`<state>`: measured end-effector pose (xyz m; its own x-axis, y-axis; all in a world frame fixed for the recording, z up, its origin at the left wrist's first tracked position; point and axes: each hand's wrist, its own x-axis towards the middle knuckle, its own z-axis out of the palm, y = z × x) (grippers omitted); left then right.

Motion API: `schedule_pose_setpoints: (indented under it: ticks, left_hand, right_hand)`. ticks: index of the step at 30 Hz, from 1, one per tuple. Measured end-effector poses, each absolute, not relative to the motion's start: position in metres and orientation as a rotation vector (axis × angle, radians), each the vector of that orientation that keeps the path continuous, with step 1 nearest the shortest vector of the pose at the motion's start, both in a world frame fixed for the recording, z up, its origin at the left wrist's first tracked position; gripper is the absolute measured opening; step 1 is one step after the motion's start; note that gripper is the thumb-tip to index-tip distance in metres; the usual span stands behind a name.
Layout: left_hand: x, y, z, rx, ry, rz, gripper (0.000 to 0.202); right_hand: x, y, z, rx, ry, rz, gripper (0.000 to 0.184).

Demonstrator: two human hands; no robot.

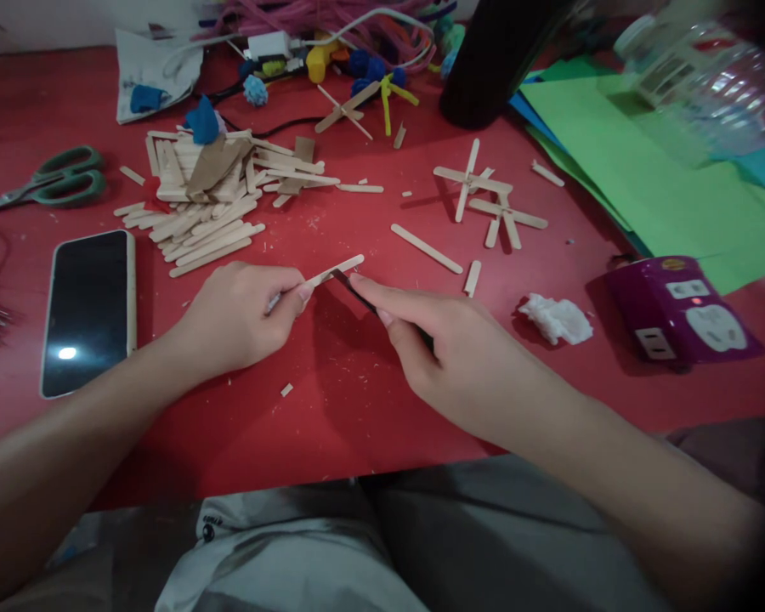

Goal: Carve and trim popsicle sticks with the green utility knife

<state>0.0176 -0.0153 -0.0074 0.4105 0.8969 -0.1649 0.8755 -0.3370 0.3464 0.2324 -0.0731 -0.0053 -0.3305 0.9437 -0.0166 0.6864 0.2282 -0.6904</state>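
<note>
My left hand [255,308] pinches one end of a wooden popsicle stick [335,270], whose free end points away to the right. In my right hand [430,336] is a slim dark knife-like tool [355,293]; its tip meets the stick near the middle, and the index finger stretches along it. Past my left hand lies a heap of popsicle sticks [207,229] with brown paper scraps. A loose popsicle stick [427,248] and a short stick piece [473,278] rest beyond my right hand. Crossed sticks [468,180] lie farther back.
Left are a phone [89,310] and green-handled scissors [70,178]. At right stand a purple power outlet box [676,310], crumpled tissue [556,319], green paper [663,161] and a plastic bottle [714,85]. A black cylinder [497,59] and cables [363,25] occupy the back. Shavings dot the red table [261,442].
</note>
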Motion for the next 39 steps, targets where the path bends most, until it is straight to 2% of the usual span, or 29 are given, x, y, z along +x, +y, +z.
schedule_pose_setpoints:
  ticks: [25,32,39]
  left_hand:
    - [0.0177,-0.0148,-0.0038,2.318,1.529,0.013,0.031]
    - [0.0152,-0.0113,-0.0031,2.219,1.447,0.152,0.036]
    - [0.0180,-0.0139,-0.0030,2.225,1.477,0.128,0.036]
  right_hand:
    - [0.2384,-0.0776,-0.0091,-1.422,-2.036,0.912,0.055]
    - [0.2329,-0.0767,-0.0067,-1.393,-2.072,0.918,0.056]
    - [0.2310,-0.0773,-0.0074,-1.413,-2.023,0.932,0.054]
